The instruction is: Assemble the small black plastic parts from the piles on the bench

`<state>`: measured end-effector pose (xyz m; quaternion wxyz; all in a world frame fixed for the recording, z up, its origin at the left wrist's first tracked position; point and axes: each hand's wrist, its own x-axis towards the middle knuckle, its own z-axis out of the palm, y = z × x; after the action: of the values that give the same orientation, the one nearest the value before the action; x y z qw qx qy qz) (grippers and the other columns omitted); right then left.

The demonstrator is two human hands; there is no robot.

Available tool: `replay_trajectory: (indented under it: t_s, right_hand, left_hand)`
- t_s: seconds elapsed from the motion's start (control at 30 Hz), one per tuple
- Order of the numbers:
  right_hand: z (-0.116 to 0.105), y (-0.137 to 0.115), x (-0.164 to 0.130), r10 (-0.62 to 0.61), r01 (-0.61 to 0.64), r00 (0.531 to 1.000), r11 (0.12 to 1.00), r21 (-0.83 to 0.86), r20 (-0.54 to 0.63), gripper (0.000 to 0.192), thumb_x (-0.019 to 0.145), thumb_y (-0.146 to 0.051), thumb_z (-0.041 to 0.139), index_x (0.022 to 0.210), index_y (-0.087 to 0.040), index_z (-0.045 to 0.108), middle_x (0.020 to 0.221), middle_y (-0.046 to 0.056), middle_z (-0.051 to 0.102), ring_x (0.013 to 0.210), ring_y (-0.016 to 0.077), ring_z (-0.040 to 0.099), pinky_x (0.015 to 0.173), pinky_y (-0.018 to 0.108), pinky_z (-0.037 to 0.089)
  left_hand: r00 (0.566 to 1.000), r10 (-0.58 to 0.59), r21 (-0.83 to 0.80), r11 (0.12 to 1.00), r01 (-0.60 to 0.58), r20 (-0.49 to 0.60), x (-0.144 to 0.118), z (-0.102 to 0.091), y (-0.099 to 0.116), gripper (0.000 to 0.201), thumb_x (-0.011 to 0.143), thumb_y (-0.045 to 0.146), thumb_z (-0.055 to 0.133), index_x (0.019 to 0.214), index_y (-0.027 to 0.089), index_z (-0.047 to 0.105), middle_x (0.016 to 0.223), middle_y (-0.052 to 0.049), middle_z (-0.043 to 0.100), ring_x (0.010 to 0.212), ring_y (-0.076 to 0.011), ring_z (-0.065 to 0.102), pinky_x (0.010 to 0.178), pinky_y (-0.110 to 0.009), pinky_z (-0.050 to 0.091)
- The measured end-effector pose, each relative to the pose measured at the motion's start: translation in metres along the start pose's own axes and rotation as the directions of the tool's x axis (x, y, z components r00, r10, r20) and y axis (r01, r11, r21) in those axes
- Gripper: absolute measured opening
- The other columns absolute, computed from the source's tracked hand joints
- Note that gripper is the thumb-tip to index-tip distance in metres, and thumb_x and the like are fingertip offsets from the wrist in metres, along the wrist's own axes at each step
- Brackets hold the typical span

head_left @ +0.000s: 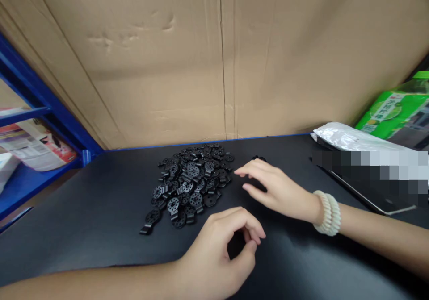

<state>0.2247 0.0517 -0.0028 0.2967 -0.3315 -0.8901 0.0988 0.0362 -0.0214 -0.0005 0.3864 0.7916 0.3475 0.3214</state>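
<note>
A heap of black plastic clips (192, 170), each a round disc with holes and a short tab, lies on the black tabletop (100, 228). One clip (153, 216) lies at the heap's near left edge. To the right of the heap hovers my right hand (278, 190), its thumb and fingers apart with nothing between them. Behind its knuckles a small black piece (259, 158) partly shows. My left hand (224, 251) is in front of the heap, fingers curled and thumb tip against them. Whatever its fingertips may hold is hidden.
Cardboard (167, 68) stands upright along the table's back edge. At left is a blue metal shelf (70, 117) with printed packaging (40, 143). On the right lie a silvery plastic bag (348, 137), a dark flat object (355, 188) and a green package (385, 110).
</note>
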Motion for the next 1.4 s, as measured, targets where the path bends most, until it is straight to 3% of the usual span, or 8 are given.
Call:
replay_trajectory:
  t_s: [0.13,0.47,0.67,0.73,0.83,0.97,1.1,1.4]
  right_hand:
    - [0.017,-0.008,0.004,0.005,0.0,0.995,0.999,-0.051,0.097,0.035,0.092,-0.02,0.051,0.127,-0.013,0.05,0.114,0.014,0.056,0.107,0.0265,0.05,0.096,0.046,0.045]
    - [0.022,-0.006,0.013,0.08,-0.086,0.995,0.99,0.114,0.052,0.017,0.087,-0.025,0.065,0.1,-0.016,0.063,0.1,0.009,0.058,0.097,0.0221,0.053,0.09,0.038,0.045]
    - [0.013,-0.006,0.003,0.17,-0.166,0.985,0.967,0.195,-0.008,0.004,0.078,-0.013,0.064,0.081,-0.016,0.065,0.075,0.002,0.06,0.071,0.0157,0.055,0.067,0.029,0.045]
    - [0.007,-0.009,-0.006,0.313,-0.303,0.949,0.884,0.357,0.03,0.004,0.078,-0.018,0.064,0.081,-0.016,0.066,0.07,0.001,0.06,0.064,0.0138,0.054,0.061,0.027,0.044]
    - [0.001,-0.018,-0.016,0.518,-0.49,0.834,0.534,0.689,0.192,0.014,0.078,-0.027,0.068,0.086,-0.015,0.067,0.073,0.001,0.064,0.066,0.0131,0.056,0.061,0.025,0.044]
    - [0.004,-0.033,-0.02,0.475,-0.491,0.806,0.207,0.846,0.352,0.019,0.074,-0.024,0.072,0.089,-0.014,0.067,0.078,0.002,0.067,0.069,0.0118,0.057,0.06,0.022,0.043]
    - [0.007,-0.04,-0.02,0.395,-0.529,0.805,0.137,0.838,0.444,0.017,0.075,-0.023,0.072,0.089,-0.014,0.067,0.071,0.001,0.064,0.063,0.0104,0.056,0.058,0.022,0.044]
    - [-0.002,-0.047,-0.019,0.254,-0.589,0.782,0.003,0.808,0.569,0.017,0.075,-0.012,0.065,0.092,-0.013,0.067,0.074,0.002,0.064,0.069,0.0123,0.059,0.068,0.025,0.049]
  left_hand:
    - [0.999,0.018,0.035,0.999,-0.019,0.032,-0.001,0.001,0.003,0.024,0.074,-0.004,0.051,0.081,0.016,0.062,0.075,0.0,0.065,0.07,-0.0126,0.061,0.067,-0.021,0.049]
    - [1.0,0.003,0.034,0.999,-0.004,0.021,0.0,0.002,0.001,0.024,0.072,-0.005,0.051,0.08,0.015,0.062,0.075,0.0,0.065,0.069,-0.012,0.06,0.067,-0.02,0.048]
    - [0.999,-0.038,-0.019,0.999,0.038,-0.004,0.0,0.003,-0.001,0.022,0.077,-0.001,0.05,0.086,0.017,0.061,0.077,0.0,0.064,0.071,-0.0132,0.06,0.07,-0.024,0.048]
    - [0.996,-0.071,-0.081,0.994,0.066,-0.062,0.0,0.002,-0.002,0.021,0.08,0.002,0.051,0.091,0.018,0.058,0.076,0.001,0.062,0.07,-0.0127,0.058,0.069,-0.024,0.049]
    - [0.953,-0.122,-0.211,0.975,0.063,-0.278,-0.001,0.001,-0.004,0.02,0.082,0.006,0.055,0.092,0.023,0.049,0.078,0.004,0.054,0.069,-0.0105,0.055,0.067,-0.023,0.049]
    - [0.896,-0.136,-0.343,0.939,-0.019,-0.423,-0.001,-0.001,-0.003,0.031,0.077,0.008,0.065,0.098,0.025,0.049,0.093,0.002,0.055,0.084,-0.0127,0.06,0.07,-0.022,0.054]
    - [0.922,-0.111,-0.332,0.943,-0.02,-0.372,-0.001,-0.003,-0.002,0.023,0.079,0.007,0.066,0.094,0.023,0.06,0.094,-0.001,0.065,0.093,-0.0155,0.065,0.083,-0.024,0.055]
    - [0.952,-0.014,-0.241,0.968,-0.064,-0.307,-0.001,-0.004,-0.003,0.024,0.071,0.007,0.077,0.089,0.02,0.067,0.09,-0.002,0.069,0.083,-0.0168,0.069,0.072,-0.024,0.059]
